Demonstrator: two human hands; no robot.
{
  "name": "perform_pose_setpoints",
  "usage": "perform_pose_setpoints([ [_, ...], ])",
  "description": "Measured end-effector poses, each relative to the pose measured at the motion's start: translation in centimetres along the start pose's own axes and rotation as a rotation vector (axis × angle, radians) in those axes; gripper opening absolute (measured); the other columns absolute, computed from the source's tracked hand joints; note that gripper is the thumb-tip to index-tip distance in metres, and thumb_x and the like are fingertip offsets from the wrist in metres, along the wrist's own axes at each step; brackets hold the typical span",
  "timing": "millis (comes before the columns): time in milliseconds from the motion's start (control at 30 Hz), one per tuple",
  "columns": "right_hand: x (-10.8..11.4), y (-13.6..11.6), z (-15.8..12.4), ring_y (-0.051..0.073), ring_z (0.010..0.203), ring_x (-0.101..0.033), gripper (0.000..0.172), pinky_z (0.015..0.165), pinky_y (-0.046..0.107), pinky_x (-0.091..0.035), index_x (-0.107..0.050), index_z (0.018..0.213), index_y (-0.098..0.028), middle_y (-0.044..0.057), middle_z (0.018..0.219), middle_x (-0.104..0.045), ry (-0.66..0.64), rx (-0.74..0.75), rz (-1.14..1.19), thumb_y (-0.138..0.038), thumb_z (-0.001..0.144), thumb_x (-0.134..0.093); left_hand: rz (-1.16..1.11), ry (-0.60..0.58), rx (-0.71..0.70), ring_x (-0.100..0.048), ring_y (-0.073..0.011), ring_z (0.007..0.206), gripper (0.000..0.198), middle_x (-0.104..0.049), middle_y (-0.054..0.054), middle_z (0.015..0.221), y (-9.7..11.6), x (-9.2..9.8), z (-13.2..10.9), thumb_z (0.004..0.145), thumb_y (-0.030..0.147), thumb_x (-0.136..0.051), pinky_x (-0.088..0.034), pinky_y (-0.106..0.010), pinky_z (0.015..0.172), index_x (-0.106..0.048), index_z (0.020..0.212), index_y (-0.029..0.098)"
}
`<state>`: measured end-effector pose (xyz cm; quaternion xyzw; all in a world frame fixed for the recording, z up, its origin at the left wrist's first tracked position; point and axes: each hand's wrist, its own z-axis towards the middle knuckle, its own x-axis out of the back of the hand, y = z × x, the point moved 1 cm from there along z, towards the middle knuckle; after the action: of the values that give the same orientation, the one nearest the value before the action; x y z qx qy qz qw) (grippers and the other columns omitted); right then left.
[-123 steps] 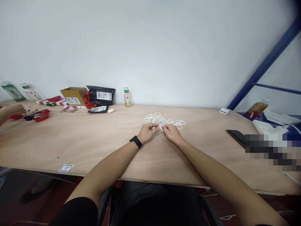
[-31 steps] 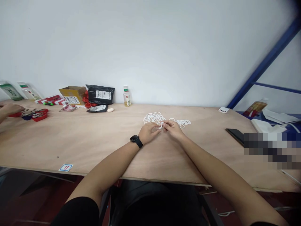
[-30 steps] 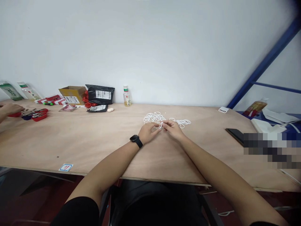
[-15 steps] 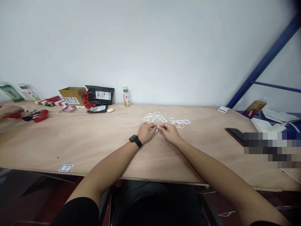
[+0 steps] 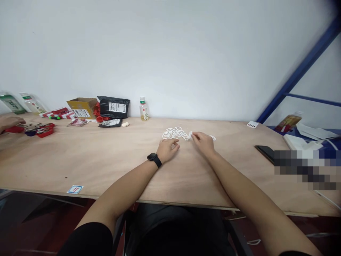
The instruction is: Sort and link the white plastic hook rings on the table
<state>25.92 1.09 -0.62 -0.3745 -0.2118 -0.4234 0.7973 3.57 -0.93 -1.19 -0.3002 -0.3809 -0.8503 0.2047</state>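
A pile of thin white rings (image 5: 172, 133) lies on the wooden table in front of me. My left hand (image 5: 167, 149) rests on the table just below this pile, its fingers curved and apart with nothing between them. To its right, my right hand (image 5: 204, 143) pinches a white ring (image 5: 190, 134) between thumb and fingertips, at the right edge of the pile. Beyond that hand, a second group of white rings (image 5: 213, 138) shows only in part, since the hand covers most of it. A black watch (image 5: 152, 157) is on my left wrist.
A bottle (image 5: 144, 109), black packages (image 5: 114, 107) and an open cardboard box (image 5: 82, 108) stand by the wall. A dark phone (image 5: 264, 153) lies at right. Another person's hand (image 5: 11, 123) is among red pieces (image 5: 45, 131) at far left. A numbered card (image 5: 75, 189) lies near the front edge.
My hands were together, fingertips meeting on a small white piece. The right hand has moved right and away to the pile's edge; the left has let go and opened.
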Motion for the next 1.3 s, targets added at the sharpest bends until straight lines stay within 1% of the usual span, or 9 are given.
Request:
perform_pose_setpoints([
  [100,1.1,3.0,0.8,0.023,0.094,-0.065,0.027,0.080,0.033,-0.046,-0.071,0.100,-0.022,0.006,0.103,-0.073,0.011,-0.112,-0.182,-0.031,0.089,-0.048,0.001,-0.055,0.000,-0.066,-0.0197,0.096,0.021,-0.074,-0.001,0.096,-0.2,-0.2,-0.1,0.085,0.029,-0.060,-0.046,-0.037,0.094,-0.069,0.102,0.022],
  [200,1.3,4.0,1.0,0.026,0.093,-0.062,0.027,0.081,0.036,-0.044,-0.070,0.102,-0.020,0.008,0.097,-0.072,-0.070,-0.141,-0.339,-0.032,0.087,-0.051,0.002,-0.092,-0.008,-0.067,-0.0193,0.096,0.019,-0.074,-0.002,0.096,-0.3,-0.4,-0.1,0.085,0.030,-0.060,-0.046,-0.036,0.094,-0.070,0.099,0.022],
  [333,-0.2,2.3,0.5,0.031,0.106,-0.054,0.028,0.092,0.045,-0.036,-0.069,0.107,-0.020,0.014,0.106,-0.067,-0.185,0.037,-0.441,-0.030,0.087,-0.052,0.001,-0.120,-0.011,-0.066,-0.0189,0.095,0.019,-0.074,-0.002,0.097,-0.3,-0.4,-0.1,0.085,0.031,-0.059,-0.048,-0.034,0.092,-0.070,0.097,0.021],
  [433,-1.8,0.5,-0.1,0.031,0.117,-0.047,0.034,0.103,0.050,-0.024,-0.063,0.119,-0.023,0.011,0.123,-0.062,-0.267,0.187,-0.433,-0.020,0.089,-0.047,0.011,-0.142,-0.005,-0.066,-0.0188,0.094,0.020,-0.074,-0.002,0.097,-0.2,-0.4,-0.1,0.084,0.032,-0.059,-0.048,-0.033,0.091,-0.071,0.096,0.021],
  [533,-2.6,-0.2,-0.4,0.030,0.121,-0.045,0.039,0.106,0.056,-0.014,-0.059,0.123,-0.026,0.009,0.129,-0.060,-0.372,0.220,-0.464,-0.013,0.090,-0.041,0.023,-0.164,0.000,-0.066,-0.0186,0.095,0.022,-0.074,-0.003,0.099,-0.2,-0.3,-0.1,0.085,0.034,-0.058,-0.048,-0.032,0.091,-0.071,0.098,0.020],
  [800,-1.3,-1.6,-1.0,0.025,0.106,-0.056,0.030,0.096,0.042,-0.030,-0.066,0.112,-0.026,0.007,0.113,-0.069,-0.505,0.309,-0.315,-0.018,0.092,-0.045,0.047,-0.167,-0.012,-0.064,-0.0201,0.099,0.025,-0.072,-0.003,0.104,-0.5,-0.5,-0.1,0.086,0.036,-0.057,-0.046,-0.034,0.095,-0.070,0.101,0.021],
  [1033,-2.6,-3.4,-1.9,0.022,0.096,-0.060,0.021,0.088,0.035,-0.040,-0.069,0.102,-0.020,0.008,0.100,-0.070,-0.558,0.463,-0.024,-0.021,0.091,-0.051,0.107,-0.155,-0.031,-0.060,-0.0213,0.105,0.023,-0.069,-0.005,0.107,-0.6,-0.4,-0.1,0.085,0.033,-0.058,-0.045,-0.035,0.096,-0.068,0.104,0.023],
  [1200,-2.6,-3.3,-1.9,0.022,0.093,-0.060,0.022,0.087,0.037,-0.044,-0.068,0.107,-0.020,0.009,0.098,-0.070,-0.518,0.438,0.124,-0.020,0.090,-0.053,0.226,-0.222,0.086,-0.058,-0.0252,0.107,0.029,-0.068,-0.006,0.111,-0.6,-0.4,-0.3,0.084,0.033,-0.057,-0.041,-0.042,0.097,-0.066,0.109,0.023],
  [1300,-2.3,-3.3,-1.8,0.022,0.094,-0.061,0.023,0.088,0.040,-0.045,-0.069,0.106,-0.020,0.009,0.098,-0.070,-0.475,0.342,0.250,-0.022,0.090,-0.053,0.240,-0.236,0.114,-0.059,-0.0258,0.106,0.029,-0.070,-0.005,0.108,-0.4,-0.4,-0.4,0.082,0.033,-0.060,-0.038,-0.044,0.097,-0.066,0.109,0.024],
])
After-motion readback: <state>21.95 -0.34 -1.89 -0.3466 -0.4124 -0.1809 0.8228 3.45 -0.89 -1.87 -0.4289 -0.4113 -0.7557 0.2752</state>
